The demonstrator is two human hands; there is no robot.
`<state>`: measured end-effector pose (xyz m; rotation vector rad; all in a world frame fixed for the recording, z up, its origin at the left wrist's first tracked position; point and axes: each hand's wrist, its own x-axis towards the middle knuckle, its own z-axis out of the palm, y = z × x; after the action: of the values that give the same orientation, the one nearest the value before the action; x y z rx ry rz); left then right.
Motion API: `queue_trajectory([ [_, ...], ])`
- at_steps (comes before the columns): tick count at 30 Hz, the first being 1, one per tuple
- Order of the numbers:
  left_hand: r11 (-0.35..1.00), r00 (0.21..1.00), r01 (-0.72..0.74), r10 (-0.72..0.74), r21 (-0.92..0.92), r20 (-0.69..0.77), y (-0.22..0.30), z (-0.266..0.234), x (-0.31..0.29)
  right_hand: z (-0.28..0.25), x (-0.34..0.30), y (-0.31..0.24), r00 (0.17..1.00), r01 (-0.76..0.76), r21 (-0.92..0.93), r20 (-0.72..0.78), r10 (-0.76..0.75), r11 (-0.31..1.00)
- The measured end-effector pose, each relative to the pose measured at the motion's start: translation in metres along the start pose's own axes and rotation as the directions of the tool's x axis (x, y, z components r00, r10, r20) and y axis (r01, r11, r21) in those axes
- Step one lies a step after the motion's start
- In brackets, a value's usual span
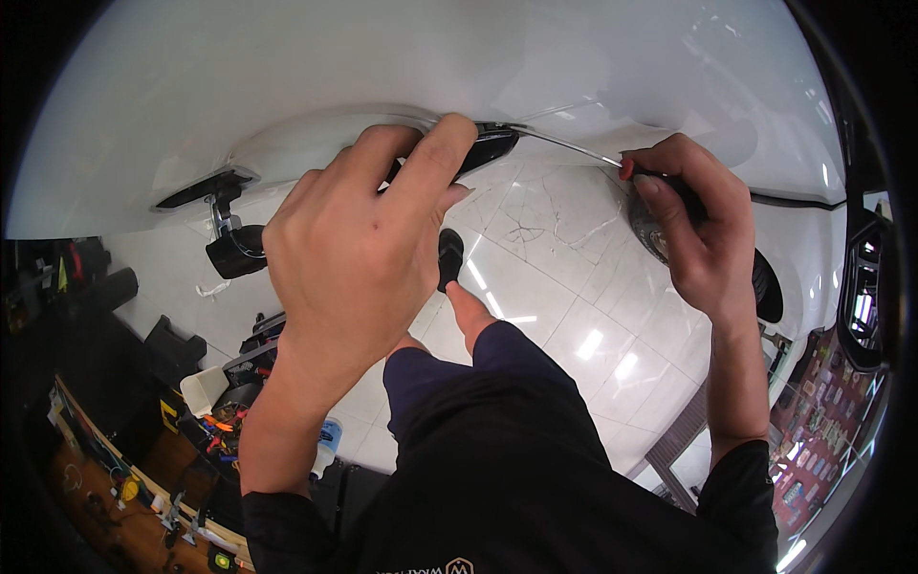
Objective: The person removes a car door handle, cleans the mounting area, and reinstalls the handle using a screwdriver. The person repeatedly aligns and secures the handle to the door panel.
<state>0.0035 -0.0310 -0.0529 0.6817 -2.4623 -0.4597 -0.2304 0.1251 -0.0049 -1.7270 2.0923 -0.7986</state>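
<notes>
A white car body panel (pixel 555 57) stretches across the top of the view. At its lower edge sits a glossy black trim piece (pixel 492 148). My left hand (pixel 359 215) has its bent fingers closed at that trim piece and covers much of it. In my right hand (pixel 703 210) is a screwdriver (pixel 574 146) with a thin metal shaft and a red collar; its handle is mostly hidden in my grip. The shaft points left, and its tip meets the trim by the panel's edge. Further left, a black part on a metal bracket (pixel 229 234) hangs from the panel.
Glossy white floor tiles (pixel 574 287) lie below, with my black shoe (pixel 449 258) on them. At lower left stand a tool tray with colourful tools (pixel 225 421) and a workbench (pixel 124 478). A wheel (pixel 765 287) shows at right, near a dark red display board (pixel 822 430).
</notes>
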Motion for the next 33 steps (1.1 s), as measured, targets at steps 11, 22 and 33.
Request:
queue_trajectory([
  [11, 1.000, 1.000, 0.014, -0.014, -0.020, 0.003, 0.001, -0.001, 0.001, 0.003, 0.006, 0.003, 0.984, 0.171, -0.015, -0.039, -0.171, 0.985],
  [22, 0.999, 1.000, 0.020, -0.020, -0.029, -0.001, 0.001, 0.000, 0.001, 0.004, 0.006, -0.001, 0.998, 0.065, -0.042, -0.013, -0.065, 0.997],
  [33, 1.000, 1.000, 0.006, -0.006, -0.005, -0.008, -0.003, 0.003, 0.002, -0.004, 0.012, -0.002, 0.997, 0.060, -0.068, 0.060, -0.056, 0.996],
])
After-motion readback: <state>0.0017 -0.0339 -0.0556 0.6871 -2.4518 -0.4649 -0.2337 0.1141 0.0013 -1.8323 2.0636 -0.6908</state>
